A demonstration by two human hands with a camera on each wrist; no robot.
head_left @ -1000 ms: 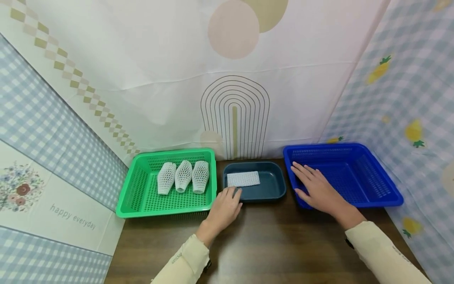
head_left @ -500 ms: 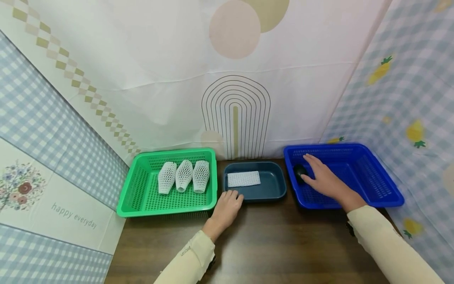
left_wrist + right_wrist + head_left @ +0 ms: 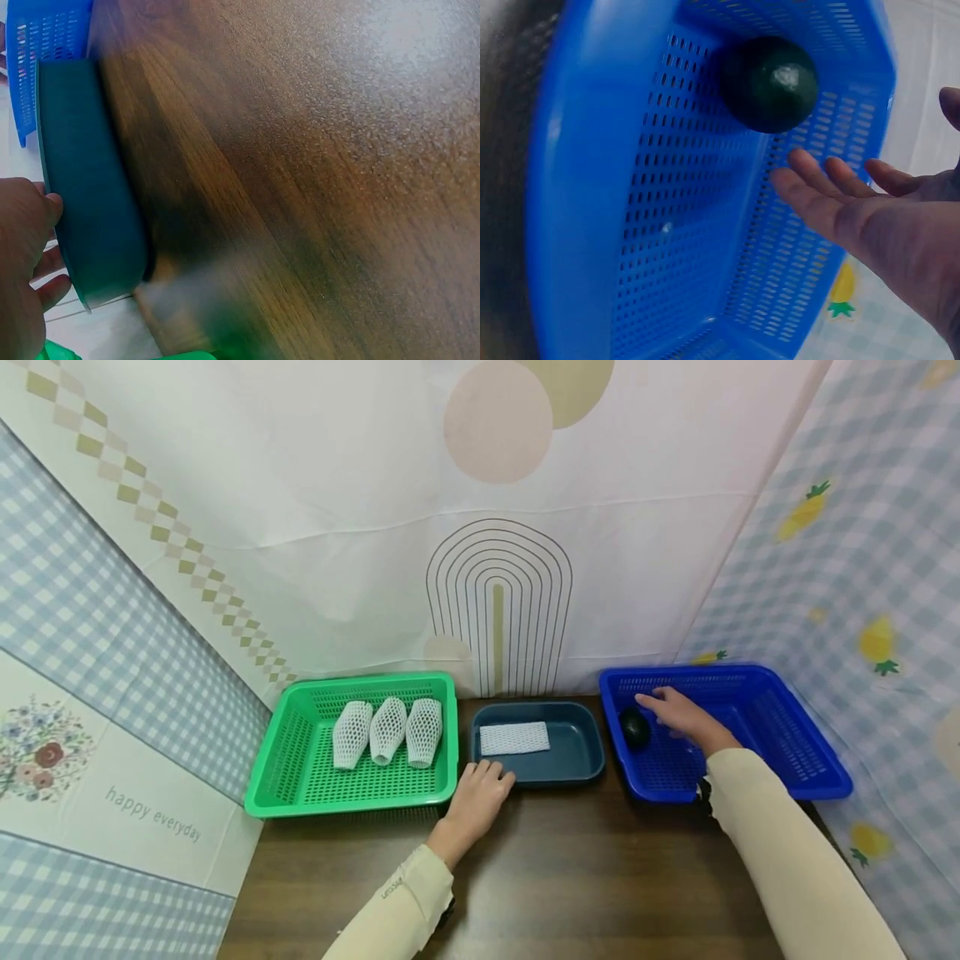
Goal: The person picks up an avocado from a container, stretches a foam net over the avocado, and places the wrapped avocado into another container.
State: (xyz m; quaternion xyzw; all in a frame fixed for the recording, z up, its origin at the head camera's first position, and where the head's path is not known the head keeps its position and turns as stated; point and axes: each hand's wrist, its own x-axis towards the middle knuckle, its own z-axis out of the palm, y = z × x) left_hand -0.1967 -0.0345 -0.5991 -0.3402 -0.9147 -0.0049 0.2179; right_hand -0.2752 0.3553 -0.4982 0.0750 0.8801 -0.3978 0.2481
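A glossy dark green fruit, like an avocado, lies at the left end of the blue basket. In the right wrist view the fruit sits against the perforated wall. My right hand is over the basket with its fingers extended, holding nothing, beside the fruit. My left hand rests with relaxed fingers at the front rim of the dark teal tray; in the left wrist view its fingertips are right at that rim. A flat white foam net sleeve lies in the tray.
The green basket stands left of the tray, holding several white foam net-wrapped pieces. All three containers stand on a brown wooden table, before a white printed cloth backdrop. A checked cloth hangs at the right.
My right hand first covered the dark green fruit at the basket's left end, then drew away from it to the right and back, leaving it lying there. My left hand has hardly moved.
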